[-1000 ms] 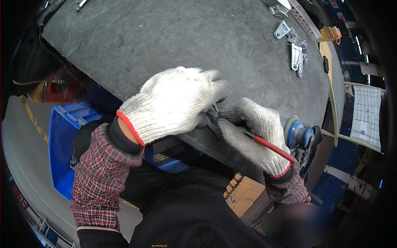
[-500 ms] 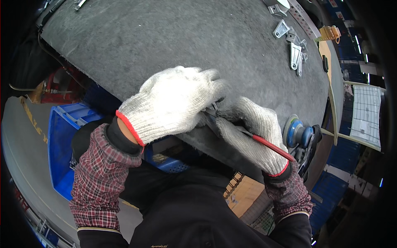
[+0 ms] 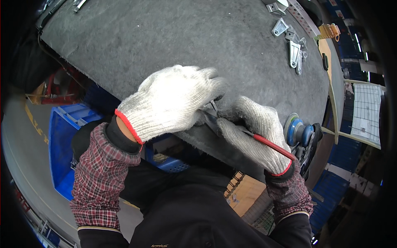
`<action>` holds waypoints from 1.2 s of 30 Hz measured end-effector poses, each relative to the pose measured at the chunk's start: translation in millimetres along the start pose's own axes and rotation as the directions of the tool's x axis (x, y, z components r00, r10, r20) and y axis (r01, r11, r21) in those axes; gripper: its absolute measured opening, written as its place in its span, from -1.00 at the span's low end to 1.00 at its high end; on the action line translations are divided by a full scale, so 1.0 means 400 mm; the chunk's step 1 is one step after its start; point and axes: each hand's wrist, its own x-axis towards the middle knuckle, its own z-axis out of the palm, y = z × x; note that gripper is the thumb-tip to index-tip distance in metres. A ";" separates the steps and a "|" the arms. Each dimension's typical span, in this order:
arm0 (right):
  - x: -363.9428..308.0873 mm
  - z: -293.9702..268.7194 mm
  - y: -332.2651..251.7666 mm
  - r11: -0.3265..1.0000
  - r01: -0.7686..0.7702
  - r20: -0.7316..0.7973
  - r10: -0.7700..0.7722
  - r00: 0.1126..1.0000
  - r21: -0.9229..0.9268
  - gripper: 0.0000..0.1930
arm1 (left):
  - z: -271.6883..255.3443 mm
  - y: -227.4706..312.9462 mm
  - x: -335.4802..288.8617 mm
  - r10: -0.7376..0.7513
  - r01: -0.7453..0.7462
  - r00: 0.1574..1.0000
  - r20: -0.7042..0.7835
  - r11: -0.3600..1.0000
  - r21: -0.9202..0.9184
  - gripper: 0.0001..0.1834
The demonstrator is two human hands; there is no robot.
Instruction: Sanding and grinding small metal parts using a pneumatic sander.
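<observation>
Both my hands wear white knit gloves with red cuffs and meet over the table's near edge. My left hand [image 3: 171, 103] is curled around a small grey metal part [image 3: 212, 106], most of it hidden by the fingers. In my right hand [image 3: 258, 130] lies a slim tool with a red handle [image 3: 273, 146]. Its handle points back toward the wrist, and its metal front runs between the fingers to the part; the tip is hidden, so its exact kind cannot be told.
The table has a grey matted top [image 3: 165, 37]. Several silver metal brackets [image 3: 294, 53] lie at its far right. A blue round sander [image 3: 298, 131] stands beside my right wrist. Below on the left is a blue bin [image 3: 62, 153]; a wooden board [image 3: 246, 194] sits below the table.
My right hand and the red-handled tool have shifted very slightly. The metal part shows a little more between the hands. Both grips are the same.
</observation>
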 end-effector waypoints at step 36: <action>-0.377 0.144 0.246 0.910 0.352 -0.674 -0.120 0.729 0.220 -0.76 | 0.009 0.066 0.870 -0.248 0.373 0.913 -0.323 0.829 0.416 -0.36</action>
